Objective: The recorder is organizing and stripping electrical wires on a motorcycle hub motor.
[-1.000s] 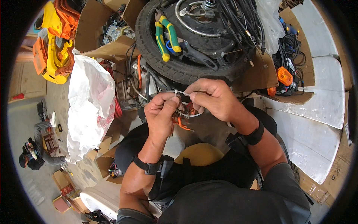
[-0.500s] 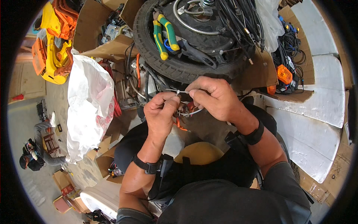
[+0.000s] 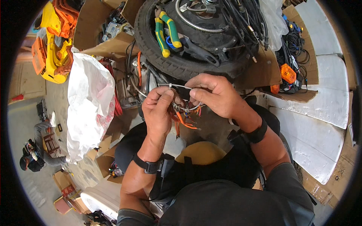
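Note:
A white cable tie (image 3: 180, 86) forms a loop between my two hands, in front of the tire. My left hand (image 3: 157, 107) pinches it near its small locking head. My right hand (image 3: 217, 94) grips the strap between thumb and forefinger on the other side. Orange wires (image 3: 183, 121) with loose ends hang from the lower part of the loop; other small parts bunched there are partly hidden by my fingers. Just beyond my hands is a black tire (image 3: 151, 49) with its wheel. Pliers with green and yellow handles (image 3: 160, 39) lie on it.
Black cables (image 3: 241, 22) and a flexible metal conduit (image 3: 196, 27) rest on the wheel. A white plastic bag (image 3: 88, 101) stands at left. An open carton (image 3: 102, 49) is behind it; wiring and an orange lamp (image 3: 288, 74) fill another at right. A person (image 3: 36, 150) is far left.
My left hand has shifted slightly left, and my right hand slightly too. The cable tie loop now shows wider, and the orange wires hang lower and more in view.

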`<state>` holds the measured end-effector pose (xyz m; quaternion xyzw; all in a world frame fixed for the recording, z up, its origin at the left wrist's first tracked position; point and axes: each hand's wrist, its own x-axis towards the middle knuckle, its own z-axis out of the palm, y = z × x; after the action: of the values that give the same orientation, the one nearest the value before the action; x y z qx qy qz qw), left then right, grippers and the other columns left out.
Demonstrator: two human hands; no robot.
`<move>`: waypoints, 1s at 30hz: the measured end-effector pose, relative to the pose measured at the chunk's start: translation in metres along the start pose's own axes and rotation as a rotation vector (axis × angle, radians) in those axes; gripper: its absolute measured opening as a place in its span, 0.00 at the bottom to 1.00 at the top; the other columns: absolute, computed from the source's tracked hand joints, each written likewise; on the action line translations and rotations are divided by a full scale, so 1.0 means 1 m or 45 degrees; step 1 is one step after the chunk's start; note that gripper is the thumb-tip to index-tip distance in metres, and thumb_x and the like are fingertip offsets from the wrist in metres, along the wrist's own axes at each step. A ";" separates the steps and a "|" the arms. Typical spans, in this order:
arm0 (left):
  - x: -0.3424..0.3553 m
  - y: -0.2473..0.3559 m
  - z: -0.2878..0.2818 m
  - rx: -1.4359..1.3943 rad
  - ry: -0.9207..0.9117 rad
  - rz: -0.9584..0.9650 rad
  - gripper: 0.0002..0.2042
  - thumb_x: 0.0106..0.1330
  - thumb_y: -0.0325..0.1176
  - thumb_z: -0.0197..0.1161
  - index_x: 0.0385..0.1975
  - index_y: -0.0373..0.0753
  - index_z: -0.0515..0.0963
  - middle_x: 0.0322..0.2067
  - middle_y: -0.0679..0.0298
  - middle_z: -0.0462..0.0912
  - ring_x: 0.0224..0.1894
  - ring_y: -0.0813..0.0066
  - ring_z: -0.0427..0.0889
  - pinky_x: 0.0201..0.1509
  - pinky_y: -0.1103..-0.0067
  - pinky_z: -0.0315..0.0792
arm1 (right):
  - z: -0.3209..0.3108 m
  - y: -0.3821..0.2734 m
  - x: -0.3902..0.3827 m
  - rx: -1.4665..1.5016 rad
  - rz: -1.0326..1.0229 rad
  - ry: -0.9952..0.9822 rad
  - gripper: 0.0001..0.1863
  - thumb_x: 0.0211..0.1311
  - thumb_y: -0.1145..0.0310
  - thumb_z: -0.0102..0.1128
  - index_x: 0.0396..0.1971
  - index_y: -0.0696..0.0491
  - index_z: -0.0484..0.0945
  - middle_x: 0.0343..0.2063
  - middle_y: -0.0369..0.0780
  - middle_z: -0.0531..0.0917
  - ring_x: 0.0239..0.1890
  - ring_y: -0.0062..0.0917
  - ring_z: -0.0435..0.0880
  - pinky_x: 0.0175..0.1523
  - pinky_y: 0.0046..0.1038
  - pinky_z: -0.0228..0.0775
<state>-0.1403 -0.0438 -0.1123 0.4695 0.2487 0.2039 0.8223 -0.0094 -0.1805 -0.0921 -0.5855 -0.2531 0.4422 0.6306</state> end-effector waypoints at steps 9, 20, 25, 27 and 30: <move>0.000 -0.003 -0.002 -0.014 -0.002 0.003 0.05 0.69 0.25 0.55 0.37 0.30 0.75 0.27 0.57 0.82 0.27 0.75 0.80 0.33 0.81 0.75 | -0.002 -0.002 0.000 -0.059 -0.022 0.013 0.09 0.66 0.73 0.54 0.41 0.62 0.78 0.29 0.37 0.82 0.32 0.15 0.79 0.38 0.20 0.72; -0.006 0.005 0.000 0.360 -0.038 -0.047 0.05 0.67 0.27 0.56 0.37 0.35 0.77 0.29 0.64 0.82 0.27 0.82 0.77 0.30 0.84 0.74 | -0.001 0.002 0.004 0.188 -0.008 -0.026 0.09 0.68 0.71 0.54 0.45 0.58 0.75 0.29 0.35 0.82 0.31 0.15 0.80 0.37 0.21 0.74; -0.008 -0.003 -0.011 0.434 -0.056 -0.052 0.04 0.66 0.28 0.59 0.34 0.35 0.78 0.29 0.68 0.80 0.29 0.84 0.75 0.33 0.85 0.70 | 0.007 0.001 0.001 0.032 -0.124 0.014 0.09 0.68 0.71 0.52 0.40 0.60 0.75 0.25 0.36 0.80 0.30 0.16 0.78 0.37 0.23 0.73; -0.008 -0.003 -0.004 0.361 -0.037 -0.033 0.04 0.65 0.27 0.59 0.33 0.34 0.78 0.28 0.69 0.80 0.29 0.85 0.73 0.35 0.85 0.68 | 0.003 0.001 -0.001 -0.014 -0.123 0.049 0.09 0.68 0.70 0.52 0.40 0.61 0.75 0.25 0.36 0.80 0.30 0.17 0.78 0.37 0.25 0.73; -0.005 -0.011 -0.010 0.441 -0.066 0.107 0.03 0.64 0.25 0.59 0.35 0.33 0.78 0.29 0.69 0.79 0.30 0.84 0.73 0.36 0.84 0.67 | -0.004 0.002 -0.006 -0.113 -0.158 0.052 0.09 0.68 0.70 0.52 0.39 0.60 0.75 0.27 0.36 0.80 0.31 0.17 0.78 0.37 0.25 0.72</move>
<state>-0.1488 -0.0453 -0.1252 0.6190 0.2389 0.1799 0.7262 -0.0092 -0.1875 -0.0941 -0.6050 -0.2952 0.3786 0.6351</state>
